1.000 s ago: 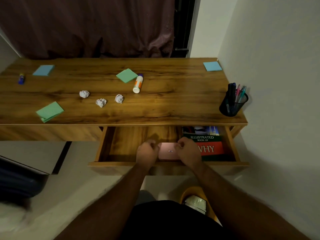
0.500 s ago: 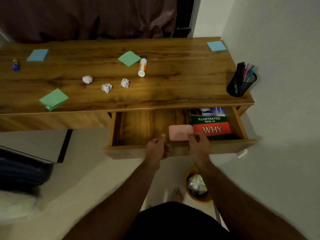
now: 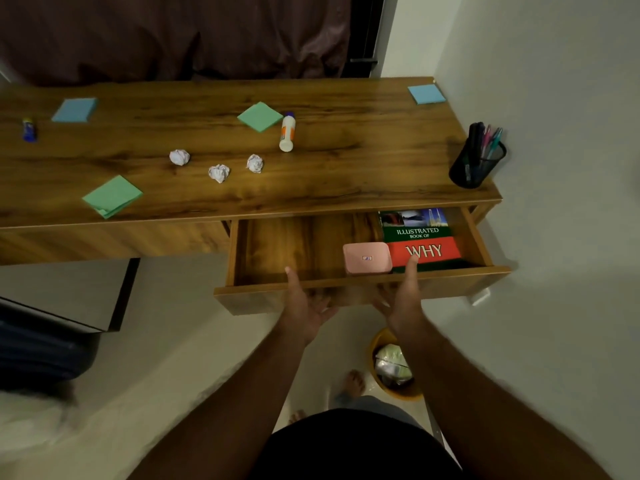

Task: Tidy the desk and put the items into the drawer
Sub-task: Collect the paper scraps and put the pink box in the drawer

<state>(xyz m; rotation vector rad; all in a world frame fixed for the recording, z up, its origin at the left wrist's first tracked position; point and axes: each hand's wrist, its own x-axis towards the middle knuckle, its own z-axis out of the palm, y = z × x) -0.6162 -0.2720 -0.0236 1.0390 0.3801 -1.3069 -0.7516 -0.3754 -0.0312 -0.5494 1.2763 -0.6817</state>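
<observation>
The wooden drawer (image 3: 360,287) stands pulled out under the desk (image 3: 332,174). Inside it a pink case (image 3: 367,258) lies next to a book titled "WHY" (image 3: 420,239). My left hand (image 3: 304,304) and my right hand (image 3: 403,299) hover in front of the drawer's front panel, fingers spread and holding nothing. On the desk lie three crumpled paper balls (image 3: 219,173), a glue bottle (image 3: 287,131), two green note pads (image 3: 112,196), two blue note pads (image 3: 74,109) and a small blue item (image 3: 29,129).
A black mesh pen holder (image 3: 476,161) with pens stands at the desk's right end by the wall. A yellow bin (image 3: 393,365) with rubbish sits on the floor below the drawer, next to my bare feet (image 3: 353,382). A dark curtain hangs behind the desk.
Both hands let go of the pink case, which now rests in the drawer, and drew back to the drawer's front with fingers spread. The view shifted back from the desk.
</observation>
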